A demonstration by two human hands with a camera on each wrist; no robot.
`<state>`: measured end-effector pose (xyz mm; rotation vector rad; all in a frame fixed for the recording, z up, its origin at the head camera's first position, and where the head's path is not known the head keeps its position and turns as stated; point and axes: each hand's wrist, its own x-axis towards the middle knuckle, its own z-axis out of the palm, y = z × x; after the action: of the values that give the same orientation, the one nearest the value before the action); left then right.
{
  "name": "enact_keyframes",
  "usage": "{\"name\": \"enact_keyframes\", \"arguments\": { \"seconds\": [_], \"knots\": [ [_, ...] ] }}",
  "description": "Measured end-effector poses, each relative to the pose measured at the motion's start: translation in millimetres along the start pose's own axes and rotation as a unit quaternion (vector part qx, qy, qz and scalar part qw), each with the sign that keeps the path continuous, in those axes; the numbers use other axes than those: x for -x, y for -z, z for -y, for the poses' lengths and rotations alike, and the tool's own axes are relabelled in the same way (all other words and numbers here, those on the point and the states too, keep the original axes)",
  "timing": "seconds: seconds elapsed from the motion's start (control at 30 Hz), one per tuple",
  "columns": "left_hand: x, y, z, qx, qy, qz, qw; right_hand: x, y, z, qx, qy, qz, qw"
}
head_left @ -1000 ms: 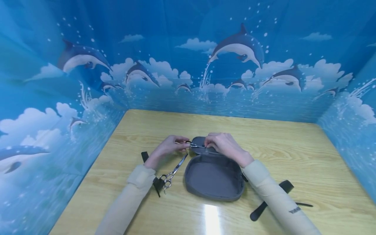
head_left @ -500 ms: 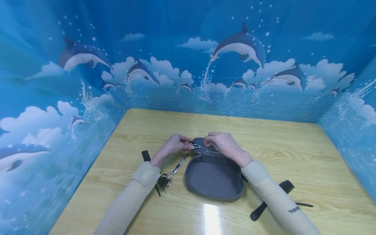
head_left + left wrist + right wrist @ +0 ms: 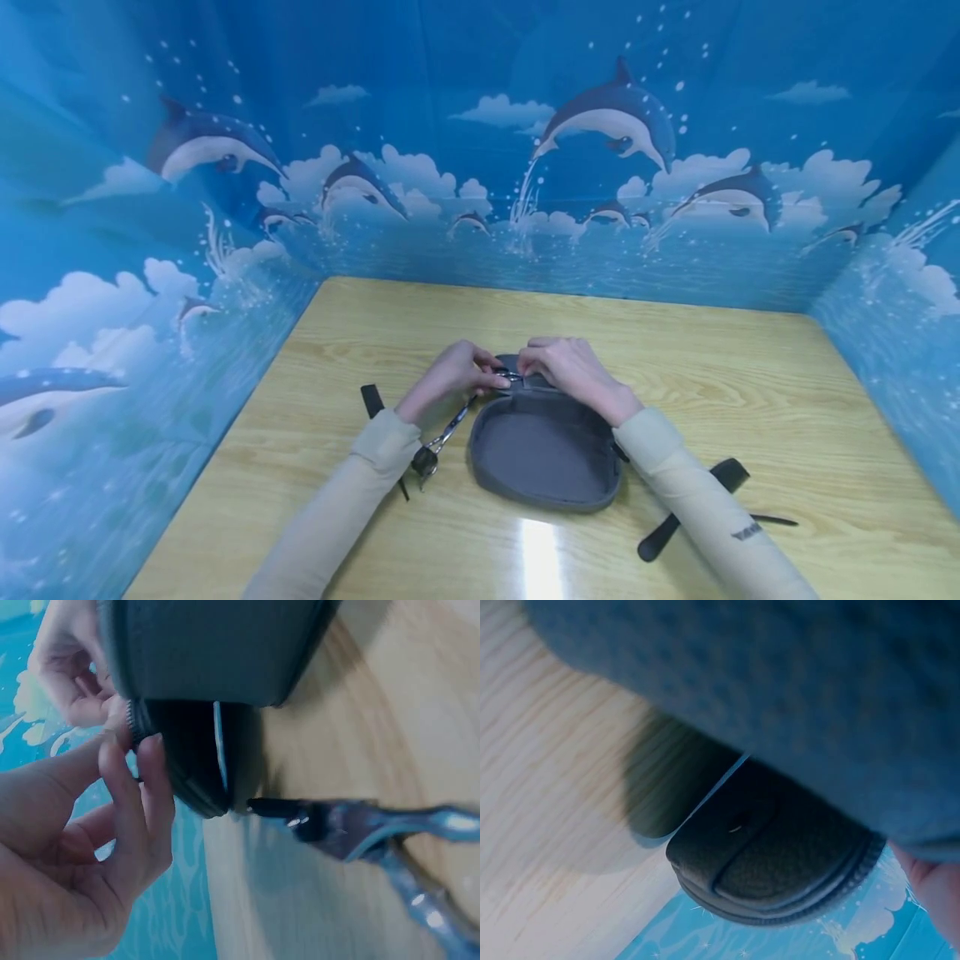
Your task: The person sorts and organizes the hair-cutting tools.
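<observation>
A grey zip case point(image 3: 546, 454) lies unfolded on the table, its lid point(image 3: 508, 362) turned back to the far side. My left hand point(image 3: 457, 371) pinches a pair of scissors point(image 3: 513, 376) at the lid's left part; only a short shiny stretch shows between the hands. With curled fingers my right hand point(image 3: 572, 368) pinches the edge of the inner pocket in the lid. Left of the case, a second pair of scissors point(image 3: 450, 431) lies on the wood, large and blurred in the left wrist view. The case's outer wall point(image 3: 780, 682) hides most of my right hand in the right wrist view.
A black comb point(image 3: 372, 400) lies partly under my left forearm. Beneath my right forearm are a black wide-toothed comb point(image 3: 731, 474), a black handle point(image 3: 660, 538) and a thin black tail point(image 3: 776, 520). Dolphin-printed sheeting point(image 3: 480, 167) encloses the table's back and sides.
My left hand has moved right, towards the right hand, and the scissors have slid further in at the lid. The right hand has stayed almost in place.
</observation>
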<state>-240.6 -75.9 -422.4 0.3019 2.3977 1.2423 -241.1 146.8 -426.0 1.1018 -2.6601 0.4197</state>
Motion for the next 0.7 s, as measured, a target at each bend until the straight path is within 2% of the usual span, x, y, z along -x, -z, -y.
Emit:
{"name": "enact_keyframes", "arguments": {
  "seconds": [0.17,0.37,0.57,0.7],
  "knots": [
    [-5.2,-7.1,3.8,-0.068,-0.046,-0.015,0.9965,0.4,-0.7,-0.6,-0.003,0.001,0.0,1.0],
    [-8.7,-14.7,3.1,-0.103,-0.066,-0.045,0.9915,0.2,-1.3,-0.2,-0.004,-0.002,0.001,1.0],
    [-10.0,-19.4,2.5,-0.099,-0.067,-0.067,0.9906,0.7,-1.9,-1.0,-0.015,-0.004,-0.004,1.0],
    [-11.6,-20.3,3.5,-0.093,-0.072,-0.057,0.9914,1.5,-2.0,-3.3,-0.028,-0.004,0.004,1.0]
  ]
}}
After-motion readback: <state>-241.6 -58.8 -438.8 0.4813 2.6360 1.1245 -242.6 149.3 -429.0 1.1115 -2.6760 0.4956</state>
